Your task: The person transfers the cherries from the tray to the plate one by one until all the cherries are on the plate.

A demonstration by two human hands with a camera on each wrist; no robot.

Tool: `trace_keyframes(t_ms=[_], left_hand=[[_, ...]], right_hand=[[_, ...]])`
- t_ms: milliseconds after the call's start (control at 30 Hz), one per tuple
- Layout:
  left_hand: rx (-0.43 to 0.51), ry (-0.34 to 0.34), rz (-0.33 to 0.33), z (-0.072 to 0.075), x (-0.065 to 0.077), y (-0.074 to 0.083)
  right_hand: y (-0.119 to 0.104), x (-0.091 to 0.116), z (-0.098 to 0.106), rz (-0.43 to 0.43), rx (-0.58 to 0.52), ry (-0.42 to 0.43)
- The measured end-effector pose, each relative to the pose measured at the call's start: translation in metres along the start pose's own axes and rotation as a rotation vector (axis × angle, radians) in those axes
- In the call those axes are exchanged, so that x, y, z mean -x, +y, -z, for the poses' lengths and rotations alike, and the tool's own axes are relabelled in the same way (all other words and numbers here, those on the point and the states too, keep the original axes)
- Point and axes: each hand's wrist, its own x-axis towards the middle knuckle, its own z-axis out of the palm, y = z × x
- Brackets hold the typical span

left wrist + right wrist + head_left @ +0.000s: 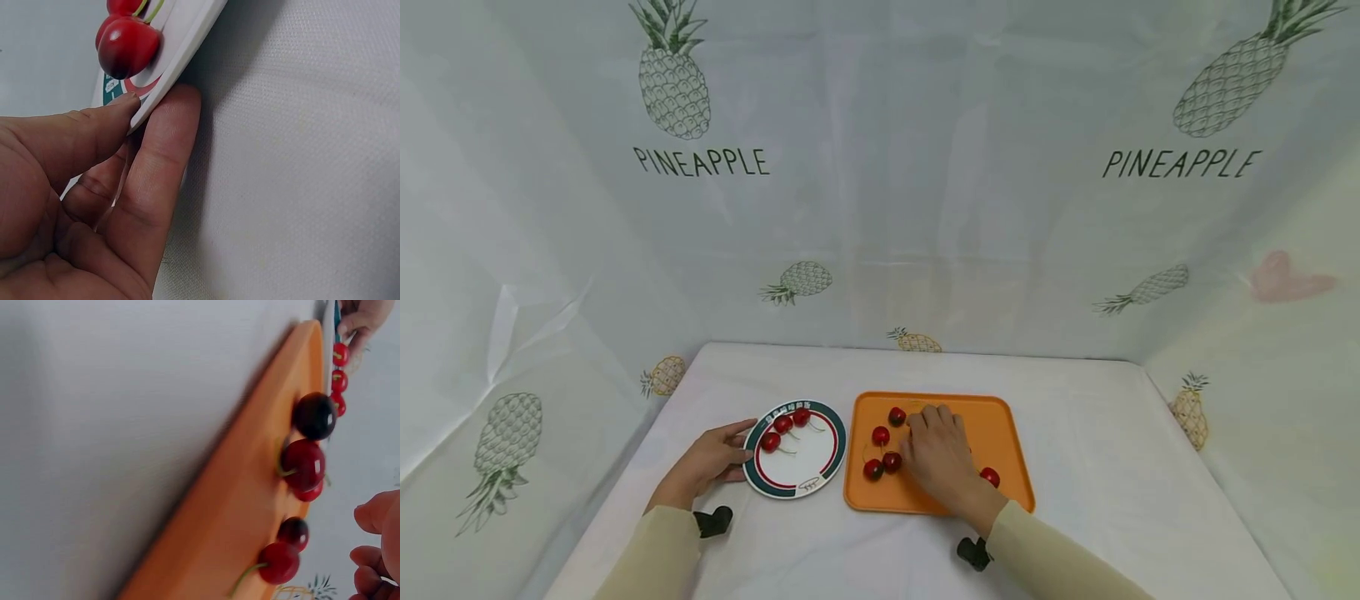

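Note:
My left hand (715, 457) grips the left rim of a white plate (812, 462) with a green and red border. In the left wrist view, the thumb lies on top of the rim and the fingers lie underneath. Three red cherries with stems, among them one cherry (129, 47), lie on the plate. My right hand (938, 454) is over an orange tray (1000, 421). Its fingers are loosely bent, and nothing shows between thumb and fingers (375, 515) in the right wrist view. Several cherries (892, 462) lie left of it, and another cherry (989, 477) sits to its right.
A white cloth covers the table (1097, 467). The plate stands just left of the tray, a narrow gap between them. Behind the table hangs a pale sheet (910, 225) printed with pineapples. A black wrist device (973, 553) sits by the right sleeve.

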Motion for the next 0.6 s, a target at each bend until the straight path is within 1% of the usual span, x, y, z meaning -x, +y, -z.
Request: trace_keyframes(t_ms=[67,133,300,367,533,600], left_hand=[[0.000,0.000,0.001,0.000,0.000,0.000],[0.002,0.000,0.004,0.000,0.000,-0.001],[0.007,-0.002,0.009,0.001,0.001,-0.002],[0.009,-0.004,0.009,0.002,0.002,-0.002],[0.005,-0.003,0.005,0.002,0.003,-0.001],[0.003,-0.003,0.004,0.002,0.003,0.001]], right_hand=[[0.005,0.006,-0.002,-0.016,-0.001,-0.001],[0.007,0.013,-0.002,-0.015,0.001,-0.006],[0.006,0.028,-0.007,0.022,0.032,-0.023],[0.003,0.032,-0.010,0.026,0.036,-0.055],[-0.003,0.038,-0.013,0.014,0.032,-0.168],[-0.004,0.039,-0.014,0.009,0.038,-0.190]])
